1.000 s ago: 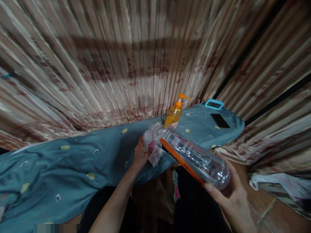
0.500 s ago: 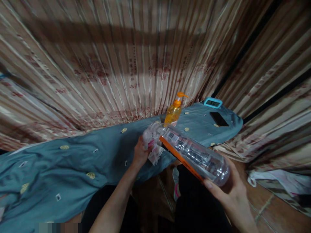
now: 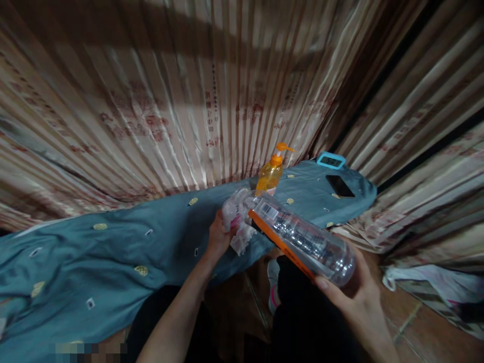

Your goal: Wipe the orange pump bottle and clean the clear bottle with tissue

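A large clear plastic bottle (image 3: 306, 242) with an orange-edged label and a barcode lies tilted across the middle, its base toward the lower right. Around that base end is my right hand (image 3: 359, 297), closed, with the thumb along the near side. At the other end, my left hand (image 3: 219, 236) is closed on a crumpled see-through plastic bag (image 3: 239, 237) with pink print. The bag meets the neck end of the bottle; whether the neck sits inside it I cannot tell. Just behind stands a pump bottle (image 3: 269, 175) of yellow-orange liquid with an orange pump.
A teal patterned cloth (image 3: 166, 237) covers the long surface before me. At its right end are a blue-framed digital clock (image 3: 331, 160) and a dark phone (image 3: 340, 186). Pleated curtains (image 3: 181, 111) hang behind and to the right. A whitish cloth (image 3: 427, 280) is low on the right.
Both hands keep their grips on the bottle and the bag, almost unmoved. The view has shifted slightly.
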{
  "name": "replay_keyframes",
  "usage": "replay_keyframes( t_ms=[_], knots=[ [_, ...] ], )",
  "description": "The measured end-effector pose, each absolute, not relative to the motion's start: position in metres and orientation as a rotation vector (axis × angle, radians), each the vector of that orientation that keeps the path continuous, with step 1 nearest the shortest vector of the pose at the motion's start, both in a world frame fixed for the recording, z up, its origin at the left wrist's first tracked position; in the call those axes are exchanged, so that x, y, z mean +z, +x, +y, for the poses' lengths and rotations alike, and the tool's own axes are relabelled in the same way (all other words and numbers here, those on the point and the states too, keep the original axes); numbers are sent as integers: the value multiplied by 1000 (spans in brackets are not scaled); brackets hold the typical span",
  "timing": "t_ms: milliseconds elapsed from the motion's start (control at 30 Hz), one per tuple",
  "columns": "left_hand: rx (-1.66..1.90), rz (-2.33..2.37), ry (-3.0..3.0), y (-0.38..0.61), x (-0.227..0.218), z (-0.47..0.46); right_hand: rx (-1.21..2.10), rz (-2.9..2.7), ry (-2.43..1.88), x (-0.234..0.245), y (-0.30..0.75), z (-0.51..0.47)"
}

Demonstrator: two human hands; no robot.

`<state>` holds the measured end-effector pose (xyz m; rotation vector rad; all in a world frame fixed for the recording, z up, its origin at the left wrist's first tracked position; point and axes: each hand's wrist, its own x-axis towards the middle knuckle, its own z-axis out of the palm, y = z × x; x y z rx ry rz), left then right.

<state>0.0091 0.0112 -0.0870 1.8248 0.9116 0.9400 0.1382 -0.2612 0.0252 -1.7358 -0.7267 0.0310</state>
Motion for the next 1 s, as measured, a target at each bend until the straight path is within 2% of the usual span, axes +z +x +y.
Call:
replay_keyframes(
  t_ms=[1000],
  knots=[
    [979,867,1803,10,-99,14,69,-669,-1754,26,138,-262]
  ],
)
